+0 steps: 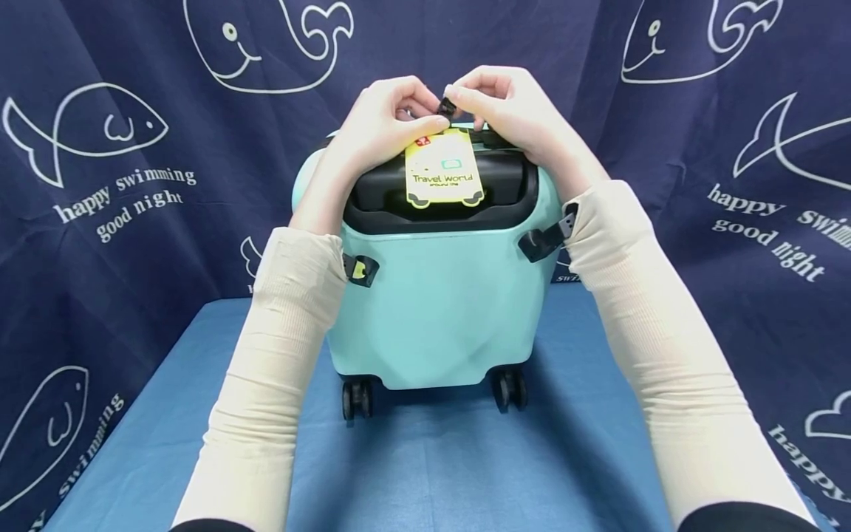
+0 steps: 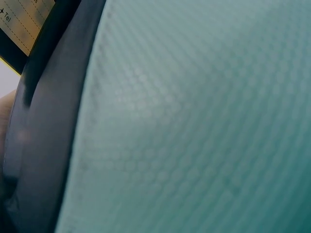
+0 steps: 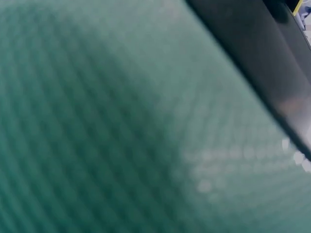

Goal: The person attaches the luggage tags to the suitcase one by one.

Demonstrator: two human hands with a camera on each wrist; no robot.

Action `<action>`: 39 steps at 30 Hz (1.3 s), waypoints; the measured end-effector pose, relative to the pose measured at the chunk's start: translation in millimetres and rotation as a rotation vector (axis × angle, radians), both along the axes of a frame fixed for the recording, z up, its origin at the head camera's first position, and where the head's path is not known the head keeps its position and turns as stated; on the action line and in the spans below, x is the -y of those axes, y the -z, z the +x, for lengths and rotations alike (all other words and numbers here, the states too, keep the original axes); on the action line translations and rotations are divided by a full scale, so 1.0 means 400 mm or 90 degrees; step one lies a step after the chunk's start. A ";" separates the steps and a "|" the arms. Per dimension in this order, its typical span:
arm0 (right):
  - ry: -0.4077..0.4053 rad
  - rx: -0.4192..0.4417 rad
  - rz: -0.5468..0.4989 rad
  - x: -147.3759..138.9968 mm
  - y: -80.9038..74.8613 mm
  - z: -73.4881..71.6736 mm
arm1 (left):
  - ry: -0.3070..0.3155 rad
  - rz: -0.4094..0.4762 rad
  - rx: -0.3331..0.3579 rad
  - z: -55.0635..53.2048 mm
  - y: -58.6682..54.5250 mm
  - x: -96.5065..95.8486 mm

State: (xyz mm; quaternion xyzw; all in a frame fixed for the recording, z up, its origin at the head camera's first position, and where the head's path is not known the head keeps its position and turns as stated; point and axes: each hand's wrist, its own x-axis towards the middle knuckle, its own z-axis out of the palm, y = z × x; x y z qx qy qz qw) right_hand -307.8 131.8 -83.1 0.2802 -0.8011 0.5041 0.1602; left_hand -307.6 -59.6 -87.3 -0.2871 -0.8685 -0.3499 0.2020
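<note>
A mint-green suitcase [image 1: 439,310] stands upright with a black panel and handle at its top. Over that panel hangs a yellow luggage tag [image 1: 443,170] printed "Travel World". My left hand [image 1: 392,122] pinches the tag's black strap [image 1: 446,108] from the left, thumb at the tag's upper edge. From the right, my right hand [image 1: 508,100] pinches the same strap between thumb and fingers. In the left wrist view, the ribbed suitcase shell [image 2: 194,116] fills most of the picture, with a lined tag face [image 2: 24,22] in the corner. The right wrist view also shows mostly shell [image 3: 121,121].
Dark caster wheels [image 1: 509,388] hold the suitcase on a blue cloth-covered table [image 1: 425,473]. Behind and on both sides hangs a navy curtain [image 1: 133,295] with white whale and fish drawings. Black wrist bands [image 1: 541,242] sit close to the suitcase front.
</note>
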 end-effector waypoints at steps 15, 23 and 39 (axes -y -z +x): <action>0.093 -0.155 0.098 0.019 0.015 -0.020 | -0.027 -0.006 -0.005 -0.015 0.008 0.009; 0.081 -0.135 0.075 0.018 0.017 -0.026 | -0.013 0.011 -0.012 -0.023 0.012 0.009; 0.009 -0.059 0.037 0.011 0.005 -0.021 | -0.010 0.012 -0.010 -0.024 0.003 0.005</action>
